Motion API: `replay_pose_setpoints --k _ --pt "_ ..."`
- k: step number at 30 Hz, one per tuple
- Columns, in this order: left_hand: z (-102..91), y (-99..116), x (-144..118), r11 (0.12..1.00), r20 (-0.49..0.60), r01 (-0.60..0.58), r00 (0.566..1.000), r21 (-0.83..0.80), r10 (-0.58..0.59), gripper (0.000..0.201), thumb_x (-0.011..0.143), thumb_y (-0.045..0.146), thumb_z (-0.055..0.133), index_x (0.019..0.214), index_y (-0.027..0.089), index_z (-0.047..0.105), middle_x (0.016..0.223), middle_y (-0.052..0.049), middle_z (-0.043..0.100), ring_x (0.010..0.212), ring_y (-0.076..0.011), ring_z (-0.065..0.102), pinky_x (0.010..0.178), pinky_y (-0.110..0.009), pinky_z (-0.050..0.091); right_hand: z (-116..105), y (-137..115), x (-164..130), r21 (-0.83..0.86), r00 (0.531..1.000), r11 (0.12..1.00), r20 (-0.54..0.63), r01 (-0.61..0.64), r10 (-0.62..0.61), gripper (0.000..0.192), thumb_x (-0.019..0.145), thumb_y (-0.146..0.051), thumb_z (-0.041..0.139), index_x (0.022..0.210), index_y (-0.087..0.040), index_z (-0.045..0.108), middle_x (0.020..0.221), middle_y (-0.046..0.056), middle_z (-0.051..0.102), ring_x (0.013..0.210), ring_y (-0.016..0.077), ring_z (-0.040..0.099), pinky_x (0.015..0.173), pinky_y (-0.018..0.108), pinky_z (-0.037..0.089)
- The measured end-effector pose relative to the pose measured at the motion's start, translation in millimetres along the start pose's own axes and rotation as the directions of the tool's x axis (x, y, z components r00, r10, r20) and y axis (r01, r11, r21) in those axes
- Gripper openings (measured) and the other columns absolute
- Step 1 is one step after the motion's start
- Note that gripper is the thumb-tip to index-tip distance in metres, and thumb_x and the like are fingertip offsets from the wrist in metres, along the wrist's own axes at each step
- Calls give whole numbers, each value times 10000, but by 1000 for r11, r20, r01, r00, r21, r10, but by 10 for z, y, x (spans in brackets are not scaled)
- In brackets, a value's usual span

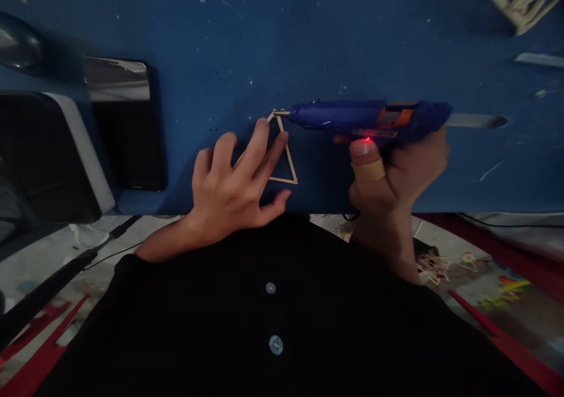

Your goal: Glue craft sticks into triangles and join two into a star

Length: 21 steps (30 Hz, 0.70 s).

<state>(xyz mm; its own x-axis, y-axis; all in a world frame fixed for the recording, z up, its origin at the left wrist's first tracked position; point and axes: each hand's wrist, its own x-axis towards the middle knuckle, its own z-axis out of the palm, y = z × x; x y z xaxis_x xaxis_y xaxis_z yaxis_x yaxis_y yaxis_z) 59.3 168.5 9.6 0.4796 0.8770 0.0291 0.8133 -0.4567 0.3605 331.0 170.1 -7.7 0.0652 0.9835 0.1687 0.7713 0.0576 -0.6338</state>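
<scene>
My right hand (392,171) grips a blue hot glue gun (339,115) lying level, its metal nozzle pointing left. A red light glows by my thumb, which wears a tan band. The nozzle tip meets the top corner of a small triangle of thin wooden sticks (289,161) on the blue table (211,27). With fingers spread, my left hand (233,180) presses the triangle's left side and upper part flat. Its left stick is mostly hidden under my fingers. A whitish glue stick (473,120) pokes out of the gun's back end.
On the left lie a black phone (127,133), a dark device with a white edge (48,150) and a shiny dark rounded object (20,44). A stick structure (520,9) stands at the upper right, near a pale strip (540,60). More stick pieces (434,266) lie below the table edge.
</scene>
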Motion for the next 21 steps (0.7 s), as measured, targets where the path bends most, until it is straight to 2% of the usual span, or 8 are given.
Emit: replay_pose_setpoints --k 5,10,16,21 --pt "41 -35 -11 999 7 -12 1000 -44 13 871 997 800 531 1763 397 438 1723 -37 583 1262 -446 644 949 -535 483 16 0 11 -7 999 999 7 -33 33 586 1061 -815 479 1240 -324 745 1020 1 773 954 249 753 890 449 625" --pt "-5 -1 -6 995 -77 -56 995 79 62 801 1037 702 522 1747 335 483 1666 -70 643 1201 -448 671 854 -541 477 29 2 9 42 998 998 -45 42 -40 521 1090 -726 503 1212 -286 754 982 1 780 854 215 740 811 406 587" --pt "6 -6 1 1000 32 25 999 -4 -25 816 1002 768 525 1745 439 461 1714 -21 593 1264 -466 660 908 -573 505 28 -51 13 132 993 988 -105 76 -62 421 1083 -620 608 1228 -259 768 938 4 786 870 219 740 814 401 569" --pt "25 -19 9 1000 34 15 999 -23 -14 845 1001 797 512 1741 390 480 1702 -57 605 1268 -454 647 934 -549 504 31 -83 36 179 993 982 -110 63 -43 397 1086 -612 613 1147 -252 769 928 -5 770 821 199 730 792 396 568"
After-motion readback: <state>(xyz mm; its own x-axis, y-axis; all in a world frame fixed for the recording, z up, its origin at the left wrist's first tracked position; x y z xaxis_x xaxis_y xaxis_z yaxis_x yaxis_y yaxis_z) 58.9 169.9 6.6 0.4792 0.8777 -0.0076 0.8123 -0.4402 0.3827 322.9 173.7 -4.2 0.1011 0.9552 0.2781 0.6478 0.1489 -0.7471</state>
